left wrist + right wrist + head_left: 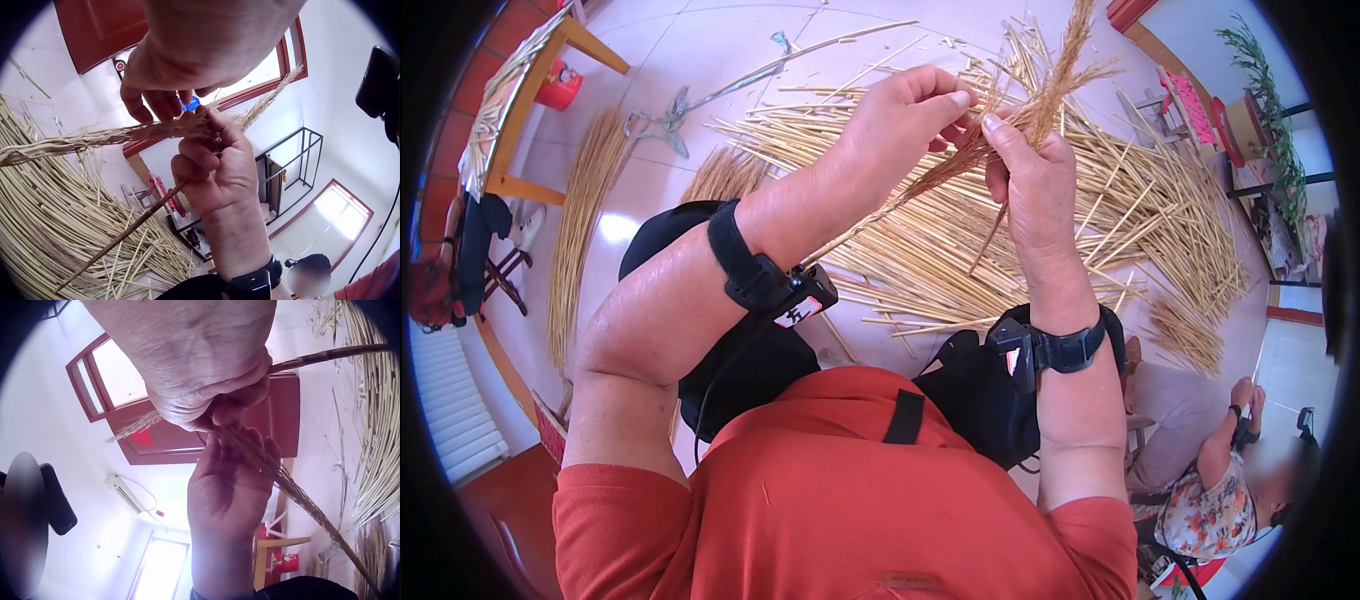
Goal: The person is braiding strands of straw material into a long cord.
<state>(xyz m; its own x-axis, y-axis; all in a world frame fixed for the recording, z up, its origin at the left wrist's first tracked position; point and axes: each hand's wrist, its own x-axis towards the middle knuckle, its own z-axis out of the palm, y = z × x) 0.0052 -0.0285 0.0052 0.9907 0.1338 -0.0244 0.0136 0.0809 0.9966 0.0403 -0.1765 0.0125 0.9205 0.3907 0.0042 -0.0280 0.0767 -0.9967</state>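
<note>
A plait of dry grass stalks (940, 172) slants up between both hands, its feathery tips (1072, 60) fanning out past the right hand. My right hand (1040, 185) grips the plait near that end, thumb on top. One loose brown stalk (119, 240) sticks out from under the right fingers. Close beside it, my left hand (900, 120) bends its thumb and fingers together at the strands. In the right wrist view the left fingers lie behind the plait (306, 503); its far end runs down beneath the left forearm. The exact left fingertip hold is partly hidden.
A wide heap of pale stalks (940, 270) covers the floor ahead. Tufted bundles (585, 220) lie at the left, near a wooden bench (535, 90) and a red bucket (558, 86). Another person (1215, 500) sits at the right; a shelf with green leaves (1265, 130) stands beyond.
</note>
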